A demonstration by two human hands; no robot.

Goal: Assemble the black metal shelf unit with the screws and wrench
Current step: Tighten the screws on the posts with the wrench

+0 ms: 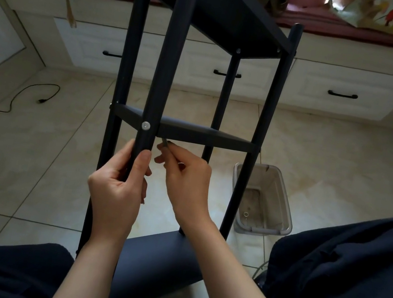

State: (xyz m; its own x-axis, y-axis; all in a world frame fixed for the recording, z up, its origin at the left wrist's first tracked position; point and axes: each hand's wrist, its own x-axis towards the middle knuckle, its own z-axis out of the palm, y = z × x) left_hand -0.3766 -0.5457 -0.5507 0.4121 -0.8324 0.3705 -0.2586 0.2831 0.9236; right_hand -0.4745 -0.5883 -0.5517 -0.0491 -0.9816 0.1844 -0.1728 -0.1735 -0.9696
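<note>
The black metal shelf unit (193,132) stands on the tiled floor in front of me, with a top shelf, a middle shelf and a lower panel near my knees. A silver screw head (146,125) sits where the near post meets the middle shelf. My left hand (117,187) grips that near post just below the screw. My right hand (184,181) pinches a small grey wrench (165,142), whose tip points up under the middle shelf's front edge, right of the post.
A clear plastic tub (281,211) with a small metal ring in it stands on the floor at the right, behind the right post. White drawers (344,96) with black handles line the back. A black cable (14,101) lies at the left. My dark-trousered legs fill the bottom.
</note>
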